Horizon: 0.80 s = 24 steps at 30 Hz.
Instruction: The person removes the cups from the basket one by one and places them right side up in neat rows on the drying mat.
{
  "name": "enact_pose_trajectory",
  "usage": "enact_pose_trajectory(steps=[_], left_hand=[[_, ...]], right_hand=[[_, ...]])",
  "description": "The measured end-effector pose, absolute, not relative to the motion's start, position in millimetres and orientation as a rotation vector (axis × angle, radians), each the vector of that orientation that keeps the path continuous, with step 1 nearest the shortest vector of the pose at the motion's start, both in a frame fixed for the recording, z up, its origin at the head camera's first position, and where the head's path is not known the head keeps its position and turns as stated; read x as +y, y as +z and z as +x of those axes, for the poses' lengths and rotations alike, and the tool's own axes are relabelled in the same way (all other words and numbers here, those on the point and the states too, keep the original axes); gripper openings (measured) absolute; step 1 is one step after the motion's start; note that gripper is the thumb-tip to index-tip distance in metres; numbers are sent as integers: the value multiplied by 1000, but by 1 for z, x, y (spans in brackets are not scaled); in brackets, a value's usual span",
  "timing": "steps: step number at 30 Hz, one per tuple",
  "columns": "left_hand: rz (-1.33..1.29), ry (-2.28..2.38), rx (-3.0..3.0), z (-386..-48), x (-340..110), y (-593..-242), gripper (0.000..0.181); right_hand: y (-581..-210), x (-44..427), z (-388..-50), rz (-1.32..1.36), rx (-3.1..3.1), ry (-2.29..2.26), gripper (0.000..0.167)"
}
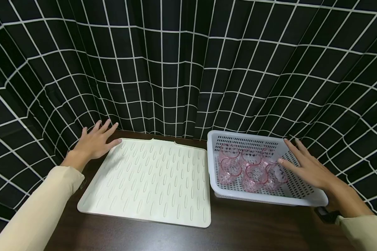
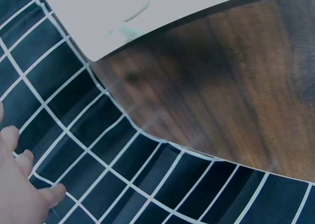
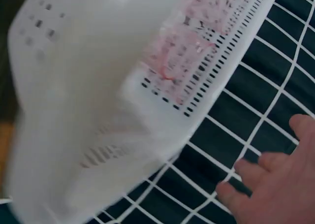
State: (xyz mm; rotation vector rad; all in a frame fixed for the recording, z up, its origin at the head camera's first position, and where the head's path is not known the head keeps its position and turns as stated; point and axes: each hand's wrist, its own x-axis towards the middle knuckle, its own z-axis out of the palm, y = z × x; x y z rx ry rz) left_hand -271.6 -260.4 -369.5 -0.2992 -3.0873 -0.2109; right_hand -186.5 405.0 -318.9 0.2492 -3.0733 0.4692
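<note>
My left hand (image 1: 95,142) is spread with straight fingers over the back left corner of a white drying mat (image 1: 150,177), holding nothing. On the right, my right hand (image 1: 309,167) hovers with extended fingers over the right end of a white perforated plastic basket (image 1: 238,197); whether it touches the rim cannot be told. Inside the basket, several clear pink glasses with red rims (image 1: 254,176) stand grouped toward the left. In the right wrist view the glasses (image 3: 179,56) are partly blurred, and the fingers (image 3: 251,175) hold nothing.
Dark wooden table (image 1: 238,223) lies beneath the mat and basket. A black curtain with a white grid (image 1: 163,69) hangs close behind and on both sides. The basket's left rim stands right beside the mat's right edge.
</note>
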Motion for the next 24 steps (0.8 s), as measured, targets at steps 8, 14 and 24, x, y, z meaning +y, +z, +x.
enact_pose_trajectory(steps=[8, 14, 24], left_hand=[[-414, -245, -3129, -262, -255, -385, 82], [-455, -298, -3197, -256, -254, -395, 84], [-515, -332, -3255, -246, -255, -417, 78]], right_hand=[[-332, 413, -178, 320, -3123, 693, 101], [-343, 417, -176, 369, -3142, 769, 99], [-356, 418, -177, 404, -3141, 857, 102]])
